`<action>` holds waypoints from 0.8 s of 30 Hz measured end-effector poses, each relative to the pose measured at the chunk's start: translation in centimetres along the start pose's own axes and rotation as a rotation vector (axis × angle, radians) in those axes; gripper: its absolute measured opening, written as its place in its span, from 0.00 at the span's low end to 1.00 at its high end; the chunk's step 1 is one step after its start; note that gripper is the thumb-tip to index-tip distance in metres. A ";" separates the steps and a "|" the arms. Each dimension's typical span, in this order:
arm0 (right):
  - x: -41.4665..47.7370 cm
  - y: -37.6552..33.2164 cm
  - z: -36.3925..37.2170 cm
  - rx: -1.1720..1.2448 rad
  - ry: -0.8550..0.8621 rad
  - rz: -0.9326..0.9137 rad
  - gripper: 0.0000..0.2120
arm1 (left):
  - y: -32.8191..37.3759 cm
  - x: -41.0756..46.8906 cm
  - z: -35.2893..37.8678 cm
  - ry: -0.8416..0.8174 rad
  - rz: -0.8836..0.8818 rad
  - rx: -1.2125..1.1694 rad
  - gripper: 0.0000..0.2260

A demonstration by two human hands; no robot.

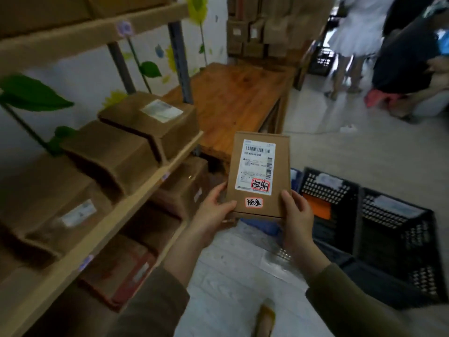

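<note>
Two hands hold one flat brown cardboard parcel (259, 175) upright in the air. The left hand (213, 207) grips its lower left corner, thumb laid across the front and fingers curled behind. The right hand (295, 215) grips the lower right edge the same way, thumb on the front. Both sleeves are olive-brown.

The parcel carries one white shipping label (257, 159) with barcodes. One red-edged handwritten sticker (260, 185) sits at the label's lower right corner. A second red-edged handwritten sticker (254, 202) sits on the bare cardboard just below the label. The parcel hangs over the pale floor, between the front edge of the light wooden shelf rack (136, 203) on the left and the crates on the right.

Three brown cardboard boxes (109, 152) with white labels lie in a row on the rack's middle board. At least three more boxes (184, 188) lie on the board under it, partly hidden by that board's edge and by the left forearm.

Two black perforated plastic crates (398, 239) stand on the floor at the right, just beside the right hand. The parcel covers the near end of one orange-brown wooden table (238, 93) behind it. A stack of cardboard cartons (255, 32) rises against the far wall. Two blurred people (401, 57) are at the far right.
</note>
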State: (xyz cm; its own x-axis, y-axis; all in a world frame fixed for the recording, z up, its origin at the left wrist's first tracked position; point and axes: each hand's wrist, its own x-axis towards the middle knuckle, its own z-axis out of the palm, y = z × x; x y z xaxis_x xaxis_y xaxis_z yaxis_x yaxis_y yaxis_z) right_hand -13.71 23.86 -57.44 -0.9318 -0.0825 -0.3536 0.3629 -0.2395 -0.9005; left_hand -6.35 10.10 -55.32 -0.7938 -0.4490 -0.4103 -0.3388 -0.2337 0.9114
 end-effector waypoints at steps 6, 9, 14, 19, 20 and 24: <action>14.7 -0.1 -2.7 -0.039 0.110 0.171 0.18 | -0.5 13.8 8.5 0.040 -0.270 -0.241 0.10; 21.4 0.1 -3.2 -0.074 0.130 0.241 0.18 | -0.2 19.1 11.8 0.042 -0.365 -0.273 0.04; 30.6 1.6 -3.0 -0.128 0.182 0.343 0.20 | -1.5 27.9 14.9 0.020 -0.523 -0.344 0.17; 40.1 4.3 -2.5 -0.230 0.146 0.493 0.21 | -4.6 37.9 17.1 0.124 -0.673 -0.413 0.19; 42.1 4.9 -2.5 -0.252 0.133 0.524 0.21 | -5.4 40.0 17.5 0.150 -0.701 -0.410 0.19; 49.7 8.2 -1.9 -0.314 0.088 0.607 0.16 | -8.7 48.2 18.7 0.276 -0.786 -0.421 0.19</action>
State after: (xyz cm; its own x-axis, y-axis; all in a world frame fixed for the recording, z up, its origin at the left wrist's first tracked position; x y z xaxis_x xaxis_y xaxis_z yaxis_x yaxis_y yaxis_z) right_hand -57.07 19.64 -82.84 -0.5629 -0.0311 -0.8259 0.8186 0.1165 -0.5624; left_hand -51.12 6.63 -82.39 -0.2475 -0.2056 -0.9468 -0.4740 -0.8266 0.3034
